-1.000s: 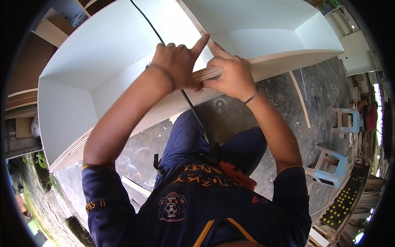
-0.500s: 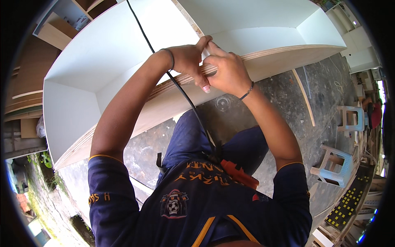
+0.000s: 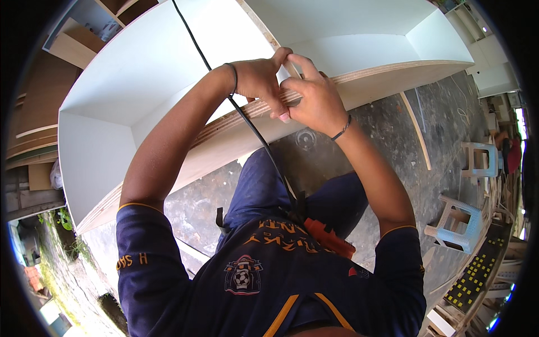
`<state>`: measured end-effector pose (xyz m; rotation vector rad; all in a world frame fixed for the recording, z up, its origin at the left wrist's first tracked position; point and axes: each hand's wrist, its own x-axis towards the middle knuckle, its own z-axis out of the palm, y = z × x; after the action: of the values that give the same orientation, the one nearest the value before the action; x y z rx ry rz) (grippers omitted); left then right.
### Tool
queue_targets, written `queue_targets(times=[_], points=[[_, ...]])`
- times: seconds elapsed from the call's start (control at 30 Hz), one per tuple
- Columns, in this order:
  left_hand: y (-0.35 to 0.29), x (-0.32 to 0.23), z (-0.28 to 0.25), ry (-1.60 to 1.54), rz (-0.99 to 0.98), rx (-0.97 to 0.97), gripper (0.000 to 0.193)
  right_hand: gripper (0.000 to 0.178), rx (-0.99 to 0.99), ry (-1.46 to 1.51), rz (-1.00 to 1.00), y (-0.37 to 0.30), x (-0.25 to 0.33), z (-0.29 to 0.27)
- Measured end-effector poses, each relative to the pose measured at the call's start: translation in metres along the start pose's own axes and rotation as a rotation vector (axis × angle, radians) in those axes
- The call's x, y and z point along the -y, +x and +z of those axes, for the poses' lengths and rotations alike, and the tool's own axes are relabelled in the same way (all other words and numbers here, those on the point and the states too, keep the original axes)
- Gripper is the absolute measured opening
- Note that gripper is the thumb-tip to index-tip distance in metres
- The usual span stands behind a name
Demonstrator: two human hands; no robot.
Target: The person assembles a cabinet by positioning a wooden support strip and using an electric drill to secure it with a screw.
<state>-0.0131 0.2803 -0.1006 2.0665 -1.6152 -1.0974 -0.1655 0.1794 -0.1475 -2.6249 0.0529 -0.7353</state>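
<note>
A large white-lined cabinet with bare plywood edges lies across the upper part of the view. My left hand is closed over its near plywood panel, thumb on the outer side and fingers reaching inside. On the same edge, my right hand grips beside it, index finger bent up toward the left hand's fingertips. Both meet where a divider joins the panel. Whether something small sits between the fingers is hidden. A black cable runs over the panel, passing under my left wrist.
Grey concrete floor shows beyond the panel, with a thin wooden strip on it. Two light-blue plastic stools stand at the right. An orange-red tool lies by my waist. Stacked boards lean at the left.
My right hand has shifted slightly right, and its index finger is raised and more bent. My left hand stays almost in place on the panel edge.
</note>
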Motion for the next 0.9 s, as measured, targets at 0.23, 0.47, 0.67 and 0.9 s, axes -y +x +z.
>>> queue_targets(times=[0.23, 0.47, 0.67, 0.9], points=[[0.004, 0.012, 0.003, -0.082, 0.042, -0.005, 0.105, 0.039, 0.049, 0.017, -0.009, 0.002, 0.002, -0.005], [0.010, 0.008, 0.005, -0.012, 0.095, -0.037, 0.090, 0.049, -0.015, 0.029, -0.113, -0.010, -0.006, -0.026], [0.001, 0.007, 0.007, 0.036, 0.053, -0.095, 0.086, 0.051, -0.008, 0.075, 0.227, -0.149, 0.029, -0.096], [0.004, -0.002, 0.012, 0.052, 0.058, -0.115, 0.083, 0.102, 0.239, 0.566, 1.048, -0.382, 0.144, -0.078]])
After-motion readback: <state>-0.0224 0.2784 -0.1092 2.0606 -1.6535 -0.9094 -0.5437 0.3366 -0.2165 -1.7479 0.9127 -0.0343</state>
